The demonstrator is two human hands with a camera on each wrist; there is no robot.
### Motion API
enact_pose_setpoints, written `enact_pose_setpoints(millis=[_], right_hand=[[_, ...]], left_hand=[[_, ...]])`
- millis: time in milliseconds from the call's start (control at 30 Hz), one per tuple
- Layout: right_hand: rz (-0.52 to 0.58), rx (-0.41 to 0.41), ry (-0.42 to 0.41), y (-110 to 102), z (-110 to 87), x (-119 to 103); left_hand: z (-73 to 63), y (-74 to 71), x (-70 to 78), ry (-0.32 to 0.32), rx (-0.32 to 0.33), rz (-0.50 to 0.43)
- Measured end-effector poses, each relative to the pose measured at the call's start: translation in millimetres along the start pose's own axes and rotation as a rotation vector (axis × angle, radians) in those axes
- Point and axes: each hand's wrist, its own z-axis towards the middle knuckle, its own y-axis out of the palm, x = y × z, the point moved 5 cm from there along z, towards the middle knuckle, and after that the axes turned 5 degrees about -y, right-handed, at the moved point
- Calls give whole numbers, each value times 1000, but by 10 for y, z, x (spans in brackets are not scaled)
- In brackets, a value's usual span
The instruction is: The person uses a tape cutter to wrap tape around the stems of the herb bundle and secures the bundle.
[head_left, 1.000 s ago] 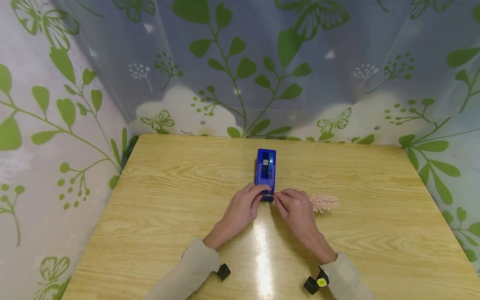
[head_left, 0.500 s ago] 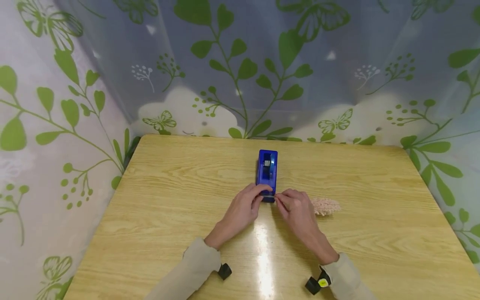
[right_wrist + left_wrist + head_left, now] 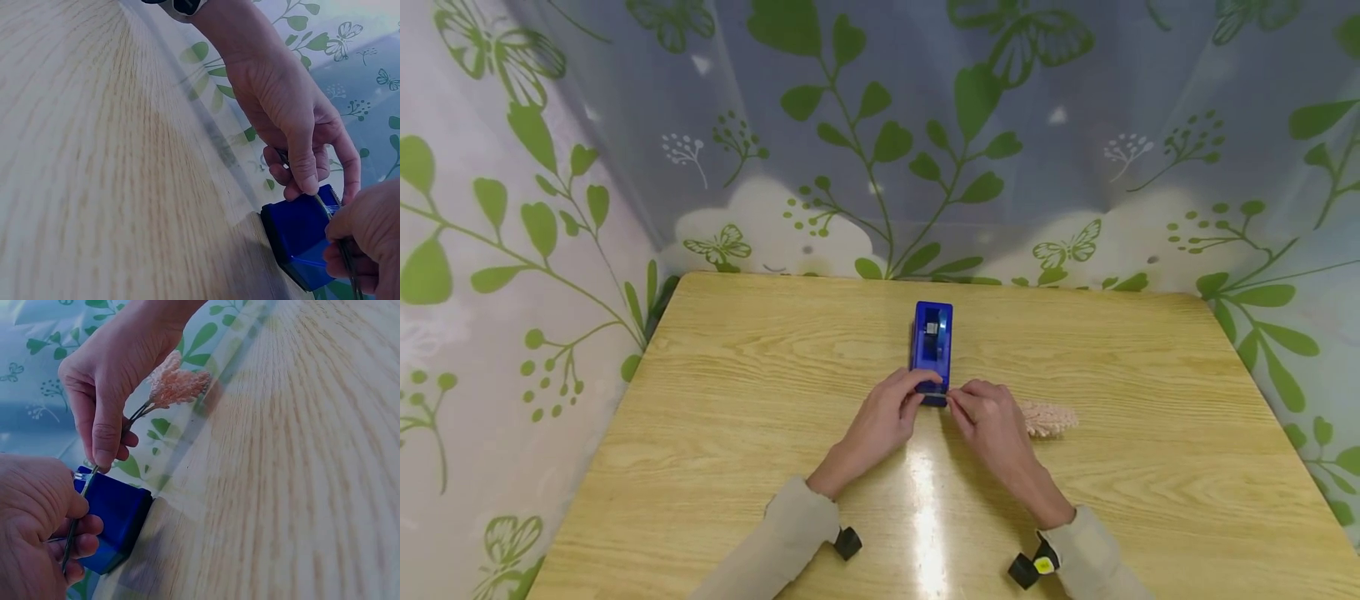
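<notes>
A blue tape dispenser (image 3: 931,375) stands on the table in front of both hands. The left hand (image 3: 880,414) pinches the thin green stems (image 3: 70,540) of a pink artificial flower sprig (image 3: 1049,419) at the dispenser's near end, its index finger reaching over the dispenser. From the right, the right hand (image 3: 996,419) pinches the same stems between thumb and index finger. The fluffy pink head sticks out to the right, behind that hand. A clear strip of tape (image 3: 80,477) shows by the stems in the left wrist view. Fingers partly hide the stems.
The wooden table (image 3: 737,358) reaches back to a patterned curtain (image 3: 880,150), which also hangs at both sides. Each wrist carries a small black camera, such as the right one (image 3: 1023,571).
The pink flower head has shifted slightly toward the near side of the table. Both hands stay in almost the same place at the dispenser's near end.
</notes>
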Motion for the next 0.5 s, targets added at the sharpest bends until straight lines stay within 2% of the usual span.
enact_pose_setpoints(millis=[500], right_hand=[[13,-44,22,12,1,-4]], left_hand=[[0,11,-43,-5,-2,-83]])
